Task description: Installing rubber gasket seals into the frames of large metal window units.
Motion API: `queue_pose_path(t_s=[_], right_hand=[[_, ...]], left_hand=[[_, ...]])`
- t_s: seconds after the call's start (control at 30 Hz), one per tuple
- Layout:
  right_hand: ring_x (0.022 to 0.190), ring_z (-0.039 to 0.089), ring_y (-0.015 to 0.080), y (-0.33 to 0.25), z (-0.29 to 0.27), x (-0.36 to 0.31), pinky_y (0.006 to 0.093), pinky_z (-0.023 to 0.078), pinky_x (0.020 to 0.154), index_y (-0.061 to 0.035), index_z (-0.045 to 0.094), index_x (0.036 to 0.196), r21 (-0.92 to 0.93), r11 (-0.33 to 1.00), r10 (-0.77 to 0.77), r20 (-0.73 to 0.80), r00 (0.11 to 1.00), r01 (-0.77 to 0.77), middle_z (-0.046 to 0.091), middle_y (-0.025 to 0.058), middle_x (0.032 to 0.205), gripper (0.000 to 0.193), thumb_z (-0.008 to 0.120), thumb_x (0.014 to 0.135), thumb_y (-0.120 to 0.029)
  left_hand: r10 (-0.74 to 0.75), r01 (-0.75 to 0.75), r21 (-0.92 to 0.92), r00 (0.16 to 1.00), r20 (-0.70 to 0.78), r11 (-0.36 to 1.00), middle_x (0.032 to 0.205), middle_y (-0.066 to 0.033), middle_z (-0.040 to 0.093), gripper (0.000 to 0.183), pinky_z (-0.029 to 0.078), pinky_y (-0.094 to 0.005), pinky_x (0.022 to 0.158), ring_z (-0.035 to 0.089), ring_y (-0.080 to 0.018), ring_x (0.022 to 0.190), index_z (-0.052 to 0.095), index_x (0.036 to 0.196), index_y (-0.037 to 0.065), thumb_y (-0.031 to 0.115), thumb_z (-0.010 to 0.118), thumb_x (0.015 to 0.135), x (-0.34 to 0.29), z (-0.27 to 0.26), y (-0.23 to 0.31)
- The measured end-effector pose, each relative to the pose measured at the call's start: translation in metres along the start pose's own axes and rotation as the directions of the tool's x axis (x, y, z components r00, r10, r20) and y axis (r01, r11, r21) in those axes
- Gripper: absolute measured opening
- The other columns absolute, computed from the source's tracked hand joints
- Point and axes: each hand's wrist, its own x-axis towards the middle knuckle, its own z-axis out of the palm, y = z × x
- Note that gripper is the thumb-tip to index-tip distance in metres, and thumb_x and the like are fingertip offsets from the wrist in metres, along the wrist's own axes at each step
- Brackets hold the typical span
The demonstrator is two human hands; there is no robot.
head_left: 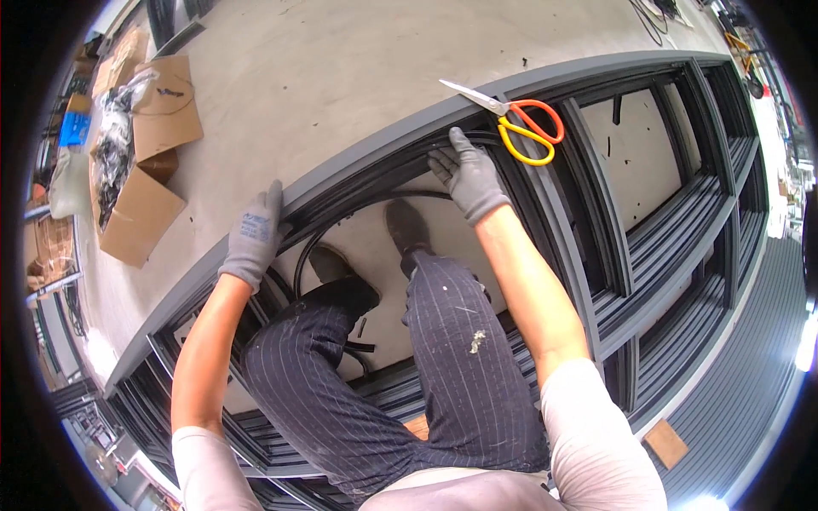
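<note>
My left hand [256, 232], in a grey work glove, rests on the outer rail of a large dark grey metal window frame [366, 146], its fingers stretched out along it. My right hand [473, 177], in a matching glove, is at the frame's inner channel, its fingers closed on a black rubber strip [487, 137]. Part of the strip is hidden under the fingers. A loose length of black strip [300, 271] curves inside the opening by my feet. Right of my right hand, scissors [504, 109] with orange and yellow handles lie across the frame, blades pointing left.
My legs stand inside one frame opening. More frame bars [601, 204] and openings stretch to the right. An open cardboard box [158, 162] with plastic wrapping sits at the left. A ribbed grey surface [750, 349] and a small brown block [665, 444] are at the lower right.
</note>
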Motion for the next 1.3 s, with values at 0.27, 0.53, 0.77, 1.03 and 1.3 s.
queue_pose_path(t_s=[0.27,0.53,0.77,1.03,1.3], right_hand=[[0.084,0.059,0.0183,0.025,0.025,0.014,0.0360,0.058,0.076,-0.0044,0.048,0.102,-0.306,0.925,-0.306,-0.255,0.917,0.224,0.055,0.0078,0.095,0.038,0.064,0.094,-0.038],[0.068,0.047,0.0196,0.016,0.006,0.000,0.0370,0.046,0.066,0.0038,0.049,0.080,-0.695,0.679,-0.433,-0.119,0.894,0.236,0.051,0.0109,0.071,0.051,0.061,0.094,-0.043],[0.077,0.067,0.0294,-0.008,0.003,-0.061,0.0385,0.051,0.069,0.0017,0.062,0.095,-0.802,0.522,-0.200,0.216,0.956,0.290,0.067,0.0139,0.080,0.032,0.064,0.090,-0.030],[0.095,0.062,0.0332,-0.124,-0.026,-0.044,0.0424,0.051,0.082,-0.0067,0.057,0.124,-0.749,-0.610,-0.440,0.592,0.675,0.259,0.064,0.0155,0.107,0.044,0.064,0.081,-0.010],[0.083,0.065,0.0302,-0.122,-0.059,-0.053,0.0397,0.053,0.070,-0.0083,0.050,0.128,-0.803,-0.558,-0.440,0.498,0.747,0.207,0.064,0.0139,0.093,0.053,0.068,0.082,-0.028]], left_hand=[[-0.071,0.071,0.012,0.997,0.002,0.997,0.110,-0.0222,0.057,0.067,0.048,-0.0452,0.086,0.057,-0.0393,0.102,0.041,0.131,0.000,0.017,0.074,0.075,0.007,-0.001,0.012],[-0.047,0.050,-0.118,0.998,0.031,0.992,0.119,-0.0249,0.057,0.067,0.046,-0.0438,0.092,0.058,-0.0401,0.108,0.043,0.132,0.000,0.039,0.068,0.084,0.067,-0.012,0.074],[-0.085,0.082,-0.098,0.996,-0.030,0.992,0.107,-0.0196,0.061,0.055,0.050,-0.0446,0.082,0.061,-0.0374,0.098,0.052,0.116,0.003,0.036,0.074,0.078,0.083,-0.008,0.097],[-0.162,0.161,-0.109,0.987,-0.001,0.981,0.115,-0.0222,0.059,0.059,0.047,-0.0460,0.087,0.058,-0.0396,0.105,0.048,0.127,0.004,0.031,0.073,0.080,0.085,-0.005,0.105],[0.280,-0.299,0.010,0.883,-0.377,0.954,0.119,-0.0140,0.058,0.055,0.047,-0.0430,0.090,0.055,-0.0312,0.112,0.051,0.128,0.008,0.022,0.072,0.078,0.103,-0.014,0.183]])
